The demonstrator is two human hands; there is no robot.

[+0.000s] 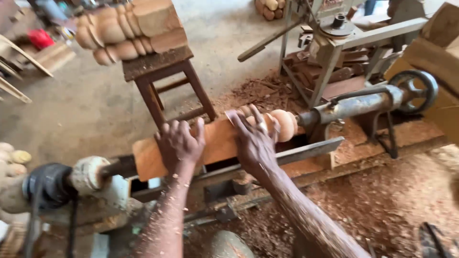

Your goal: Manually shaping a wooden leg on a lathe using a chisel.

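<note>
I am watching both hands resting on a long orange-brown wooden spindle blank [217, 141] that is lying level in a grey metal wood lathe [306, 150]. The left hand [179, 143] is lying palm-down over the square-sectioned middle of the blank, fingers curled over its far edge. The right hand [253, 138] is pressing flat just beside it, fingers spread and reaching toward the rounded bulb turned at the blank's right end. Neither hand is pinching anything; both are simply covering the wood. The bulbed end is meeting the rusty steel tailstock with its spoked handwheel [413, 91], while the other end is sitting against the pale worn headstock spindle [88, 174]. Reddish wood shavings [373, 196] are lying thick around the lathe bed and clinging to both forearms. Behind, finished turned wooden balusters [129, 28] are lying stacked on a dark brown wooden stool [162, 76].
</note>
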